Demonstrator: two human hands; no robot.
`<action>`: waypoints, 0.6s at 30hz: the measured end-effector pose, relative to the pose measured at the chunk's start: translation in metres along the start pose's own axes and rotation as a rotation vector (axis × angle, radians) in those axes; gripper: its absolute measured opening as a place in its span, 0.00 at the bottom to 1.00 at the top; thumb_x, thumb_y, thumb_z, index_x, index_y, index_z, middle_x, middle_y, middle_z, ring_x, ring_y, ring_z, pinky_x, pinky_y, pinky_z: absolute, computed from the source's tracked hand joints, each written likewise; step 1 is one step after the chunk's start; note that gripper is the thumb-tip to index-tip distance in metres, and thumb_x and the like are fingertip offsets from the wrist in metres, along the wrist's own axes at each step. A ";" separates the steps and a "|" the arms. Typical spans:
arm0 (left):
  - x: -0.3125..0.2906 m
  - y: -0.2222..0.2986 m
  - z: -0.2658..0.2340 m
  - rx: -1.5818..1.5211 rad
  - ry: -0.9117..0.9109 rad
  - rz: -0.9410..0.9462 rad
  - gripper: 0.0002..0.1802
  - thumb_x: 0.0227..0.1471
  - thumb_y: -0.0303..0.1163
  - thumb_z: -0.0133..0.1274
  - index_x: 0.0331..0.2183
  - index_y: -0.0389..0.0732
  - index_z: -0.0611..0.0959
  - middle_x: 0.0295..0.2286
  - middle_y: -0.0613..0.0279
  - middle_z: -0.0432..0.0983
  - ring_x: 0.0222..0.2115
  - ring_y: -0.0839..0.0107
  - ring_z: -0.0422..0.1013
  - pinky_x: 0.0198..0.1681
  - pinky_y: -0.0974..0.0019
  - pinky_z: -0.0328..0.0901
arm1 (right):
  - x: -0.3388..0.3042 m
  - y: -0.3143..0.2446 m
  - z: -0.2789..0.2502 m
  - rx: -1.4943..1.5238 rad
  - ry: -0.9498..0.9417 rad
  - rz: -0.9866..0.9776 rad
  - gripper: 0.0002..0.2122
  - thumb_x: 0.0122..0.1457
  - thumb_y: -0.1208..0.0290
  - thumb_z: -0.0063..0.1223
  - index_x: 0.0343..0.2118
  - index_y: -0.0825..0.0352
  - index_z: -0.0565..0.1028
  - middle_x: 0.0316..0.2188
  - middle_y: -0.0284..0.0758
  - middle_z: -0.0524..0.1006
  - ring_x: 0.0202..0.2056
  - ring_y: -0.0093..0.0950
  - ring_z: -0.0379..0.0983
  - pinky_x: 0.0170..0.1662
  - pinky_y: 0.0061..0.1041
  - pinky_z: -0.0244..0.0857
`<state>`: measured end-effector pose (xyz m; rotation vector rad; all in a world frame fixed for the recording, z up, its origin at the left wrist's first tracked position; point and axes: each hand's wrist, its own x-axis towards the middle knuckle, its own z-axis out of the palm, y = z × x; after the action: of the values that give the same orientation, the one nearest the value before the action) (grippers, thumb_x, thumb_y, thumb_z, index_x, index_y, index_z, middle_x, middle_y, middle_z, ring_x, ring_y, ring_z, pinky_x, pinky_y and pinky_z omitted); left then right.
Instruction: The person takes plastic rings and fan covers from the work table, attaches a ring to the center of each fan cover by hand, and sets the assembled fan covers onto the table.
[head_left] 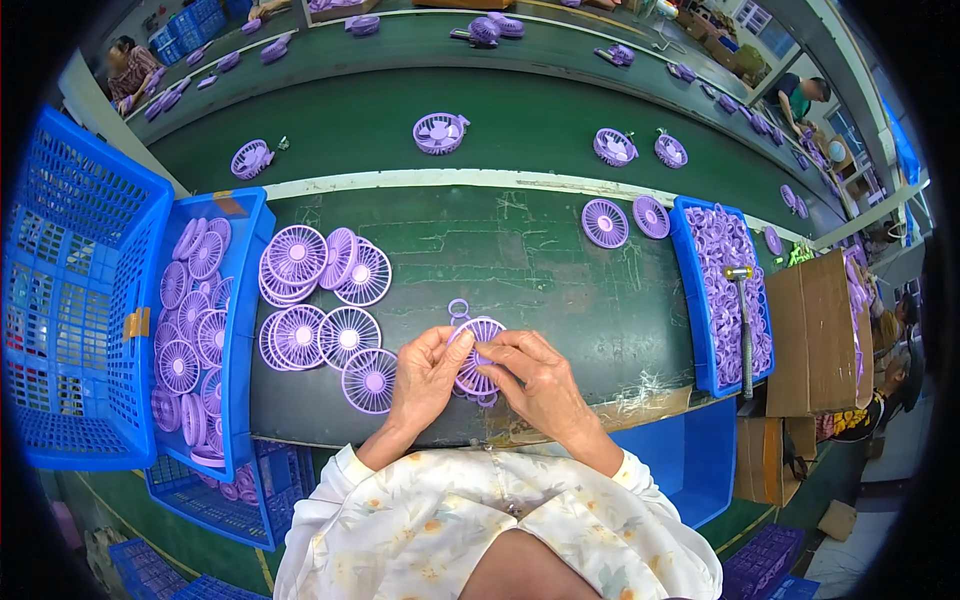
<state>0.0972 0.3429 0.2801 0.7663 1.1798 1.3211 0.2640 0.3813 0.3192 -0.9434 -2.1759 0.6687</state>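
Near the front edge of the green work table, my left hand (422,375) grips the left rim of a round purple fan grille (480,372), thumb on its face. My right hand (540,380) has its fingers bent and pressed to the right side of the same grille; whether a small part sits under those fingertips is hidden. Just beyond the grille lies a small purple ring (458,308). Below it, more purple pieces (486,399) show partly between my hands. To the left of my left hand, several loose grilles (350,338) lie overlapping on the table.
A blue bin of grilles (257,222) stands at left beside a tall blue crate (95,215). At right, a blue tray (682,300) holds small purple rings, with a hammer (745,330) across it. Beyond, a green conveyor (350,125) carries fan heads. Co-workers sit farther off.
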 end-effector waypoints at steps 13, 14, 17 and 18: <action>0.005 0.023 -0.014 0.069 -0.383 -0.226 0.15 0.61 0.36 0.55 0.40 0.32 0.82 0.29 0.65 0.80 0.29 0.84 0.73 0.31 0.78 0.68 | -0.014 0.007 -0.013 0.194 -0.165 -0.249 0.10 0.48 0.76 0.66 0.35 0.66 0.83 0.39 0.33 0.78 0.43 0.30 0.75 0.43 0.29 0.71; 0.005 0.026 -0.013 0.033 -0.415 -0.275 0.16 0.59 0.34 0.58 0.44 0.32 0.81 0.33 0.64 0.81 0.32 0.81 0.75 0.35 0.77 0.70 | -0.015 0.008 -0.014 0.186 -0.159 -0.249 0.10 0.48 0.76 0.66 0.35 0.66 0.83 0.39 0.33 0.78 0.43 0.30 0.75 0.43 0.29 0.71; 0.003 0.026 -0.008 -0.028 -0.477 -0.194 0.20 0.54 0.28 0.62 0.48 0.32 0.78 0.38 0.62 0.80 0.36 0.80 0.76 0.38 0.76 0.71 | -0.025 0.010 -0.016 0.154 0.059 -0.009 0.16 0.42 0.72 0.74 0.35 0.65 0.81 0.40 0.36 0.75 0.44 0.30 0.74 0.45 0.27 0.72; 0.002 0.024 -0.005 -0.028 -0.458 -0.190 0.20 0.54 0.28 0.62 0.48 0.32 0.78 0.38 0.62 0.80 0.36 0.80 0.76 0.39 0.76 0.71 | -0.028 0.010 -0.013 0.289 0.103 0.094 0.19 0.44 0.73 0.73 0.40 0.64 0.79 0.41 0.36 0.74 0.45 0.28 0.74 0.46 0.26 0.72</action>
<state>0.0845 0.3479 0.3008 0.8586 0.8410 0.9378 0.2925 0.3682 0.3100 -0.9081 -1.8920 0.9299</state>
